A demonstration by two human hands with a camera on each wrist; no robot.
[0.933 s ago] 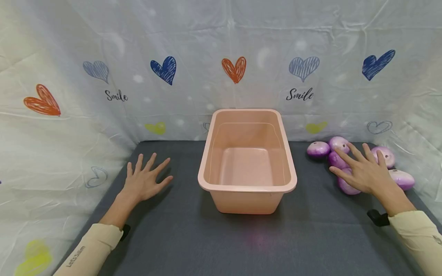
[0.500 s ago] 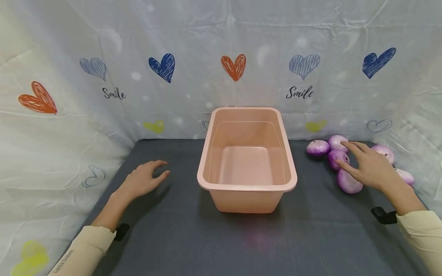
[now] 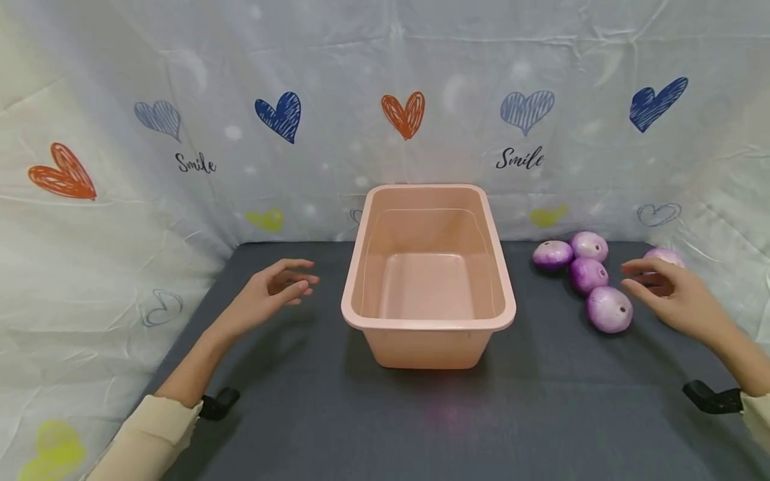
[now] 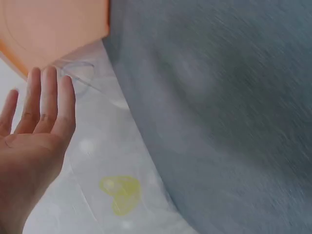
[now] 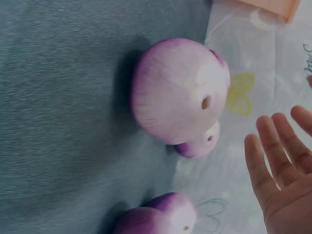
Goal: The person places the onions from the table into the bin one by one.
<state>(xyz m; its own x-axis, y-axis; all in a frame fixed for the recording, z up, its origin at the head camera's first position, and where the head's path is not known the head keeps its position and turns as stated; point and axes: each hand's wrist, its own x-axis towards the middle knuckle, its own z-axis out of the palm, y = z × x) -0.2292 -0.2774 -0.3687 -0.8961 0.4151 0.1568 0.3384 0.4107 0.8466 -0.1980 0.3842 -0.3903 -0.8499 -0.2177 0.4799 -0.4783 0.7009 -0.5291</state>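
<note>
Over the dark table's left side my left hand (image 3: 267, 294) hovers with relaxed fingers, holding nothing; its palm and fingers (image 4: 48, 107) show in the left wrist view. My right hand (image 3: 676, 294) is in the air at the right, fingers loosely bent and nothing in them. Just left of it lie several purple-and-white onions, the nearest onion (image 3: 609, 309) being the largest-looking; the right wrist view shows this onion (image 5: 178, 92) apart from the fingers. Another onion (image 3: 664, 256) peeks out behind the right hand, partly hidden. Between the hands stands a pink plastic basin (image 3: 428, 347).
A dark grey cloth (image 3: 421, 427) covers the table. Behind it and along both sides hangs a pale curtain (image 3: 337, 67) printed with hearts and "Smile". Each wrist carries a black strap mount, such as the left mount (image 3: 219, 404).
Both hands had spread fingers, which have since relaxed and bent. The right hand has moved right, off the front onions, uncovering them. My left hand has turned and shifted slightly right.
</note>
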